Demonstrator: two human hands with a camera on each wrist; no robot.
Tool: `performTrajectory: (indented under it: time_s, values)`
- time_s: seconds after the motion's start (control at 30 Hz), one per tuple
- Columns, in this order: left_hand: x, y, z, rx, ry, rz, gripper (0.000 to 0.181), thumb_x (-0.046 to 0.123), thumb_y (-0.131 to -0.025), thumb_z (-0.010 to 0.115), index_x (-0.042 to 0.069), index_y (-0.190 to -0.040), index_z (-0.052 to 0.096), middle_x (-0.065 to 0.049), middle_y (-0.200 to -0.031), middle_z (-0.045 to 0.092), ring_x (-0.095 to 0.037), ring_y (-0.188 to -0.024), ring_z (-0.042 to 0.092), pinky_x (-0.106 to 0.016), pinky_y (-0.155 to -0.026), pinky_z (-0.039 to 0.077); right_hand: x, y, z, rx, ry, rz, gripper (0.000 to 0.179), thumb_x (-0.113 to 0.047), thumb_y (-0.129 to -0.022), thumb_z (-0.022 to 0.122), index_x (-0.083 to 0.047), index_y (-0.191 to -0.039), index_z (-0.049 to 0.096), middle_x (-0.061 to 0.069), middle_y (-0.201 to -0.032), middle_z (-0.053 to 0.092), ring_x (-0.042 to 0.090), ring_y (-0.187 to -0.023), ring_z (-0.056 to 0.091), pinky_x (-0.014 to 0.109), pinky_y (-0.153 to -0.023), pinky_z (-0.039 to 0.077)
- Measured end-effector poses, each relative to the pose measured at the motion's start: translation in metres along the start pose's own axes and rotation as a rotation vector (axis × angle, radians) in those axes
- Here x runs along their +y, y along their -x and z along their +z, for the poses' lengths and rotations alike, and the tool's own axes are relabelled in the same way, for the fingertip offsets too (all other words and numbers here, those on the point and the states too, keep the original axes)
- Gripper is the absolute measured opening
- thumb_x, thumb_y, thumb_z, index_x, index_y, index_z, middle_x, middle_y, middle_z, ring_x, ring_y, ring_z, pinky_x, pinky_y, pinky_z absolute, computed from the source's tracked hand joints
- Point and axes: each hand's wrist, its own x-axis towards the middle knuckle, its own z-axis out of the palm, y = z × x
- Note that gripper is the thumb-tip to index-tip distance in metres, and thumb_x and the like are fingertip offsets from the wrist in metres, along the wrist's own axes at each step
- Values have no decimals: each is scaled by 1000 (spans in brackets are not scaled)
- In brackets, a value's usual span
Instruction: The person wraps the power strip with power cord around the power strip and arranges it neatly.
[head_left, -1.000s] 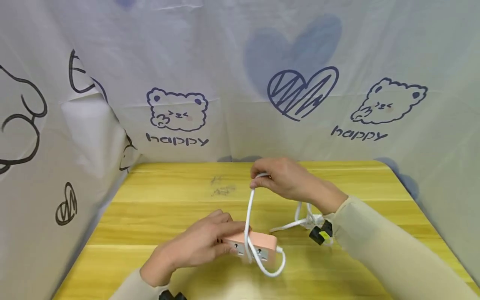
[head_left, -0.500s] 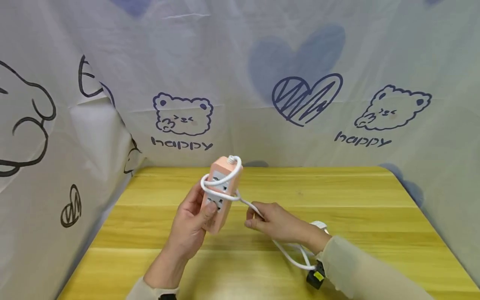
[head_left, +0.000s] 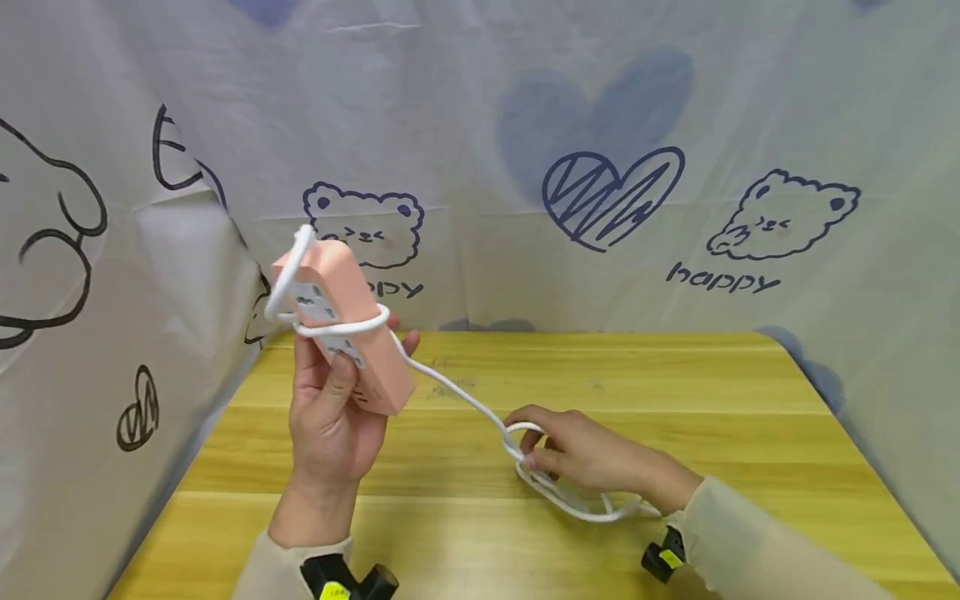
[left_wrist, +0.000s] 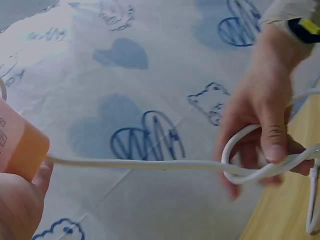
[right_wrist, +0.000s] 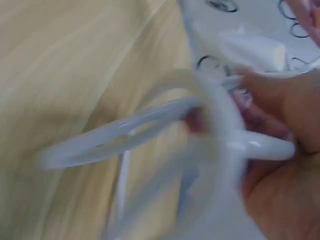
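Observation:
A pink power strip (head_left: 378, 362) is held up at a tilt in my left hand (head_left: 330, 437), thumb on its socket face. Its white cord (head_left: 457, 390) makes a turn around the strip's body, then runs taut down to the right. Lower over the table, my right hand (head_left: 592, 454) grips the cord between thumb and fingers, with loose loops hanging there. In the left wrist view the cord loops over the right hand's fingers (left_wrist: 273, 130). Blurred coils (right_wrist: 225, 125) fill the right wrist view. The cord's far end is hidden at the right forearm.
The yellow wood-grain table (head_left: 225, 467) lies beneath both hands. A white sheet (head_left: 480, 125) with bear and heart drawings hangs behind it and at the sides. Black wrist cameras (head_left: 663, 558) sit at the cuffs.
The left hand has lifted the power strip from the table and carried it up and left. The right hand has shifted down along the cord, and more loops now gather at it.

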Motion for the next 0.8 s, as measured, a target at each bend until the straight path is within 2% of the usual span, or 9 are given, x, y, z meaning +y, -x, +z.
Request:
performTrajectory:
  time_s: [0.1,0.17,0.23,0.33,0.43,0.53,0.63,0.8]
  values:
    - [10,1,-6,39,58,32,51,4,-109,47,18,-157,40,-14,-143,58,-33,-124,66,-60,-114,48,15,11,-11,122,16,13,15,-19,-110,58,-12,-118,68,1,-88,70,14,-77,71,33,-69,63]
    - [17,2,-11,54,82,48,48,3,-110,45,16,-155,39,-16,-140,60,-34,-120,68,-61,-108,53,27,18,-22,233,65,37,15,-21,-108,60,-13,-101,70,-2,-78,65,13,-71,66,29,-64,59]
    - [24,3,-16,61,84,54,46,3,-110,43,14,-154,38,-18,-137,61,-35,-116,70,-59,-100,58,36,22,-37,340,164,66,15,-20,-106,65,-15,-94,71,-3,-73,62,12,-66,59,28,-59,52]
    - [33,6,-22,75,87,69,46,3,-110,43,12,-154,37,-21,-134,62,-37,-112,71,-57,-91,62,47,26,-64,437,354,128,10,-20,-101,72,-16,-92,73,-5,-75,67,13,-67,54,30,-60,47]
    - [43,8,-28,119,96,103,44,2,-109,45,10,-153,39,-23,-131,63,-39,-109,71,-58,-87,63,57,33,-88,475,579,163,7,-20,-96,77,-14,-93,75,-3,-78,71,15,-67,58,36,-61,50]
    - [54,8,-35,171,102,153,41,2,-108,47,8,-148,41,-25,-128,64,-42,-104,72,-60,-82,63,72,47,-104,501,737,162,9,-21,-93,81,-13,-92,76,-1,-80,73,17,-67,63,42,-63,54]
    - [69,8,-43,249,104,223,40,2,-105,53,5,-144,42,-25,-127,63,-42,-99,72,-57,-77,64,91,61,-112,493,834,141,12,-22,-91,82,-14,-88,73,-2,-78,71,17,-65,63,44,-61,55]
    - [94,5,-54,414,73,409,60,-2,-94,66,1,-148,40,-23,-129,60,-37,-97,67,-44,-75,61,125,88,-127,461,969,93,20,-16,-87,84,-15,-80,65,-5,-73,61,15,-60,56,39,-54,51]
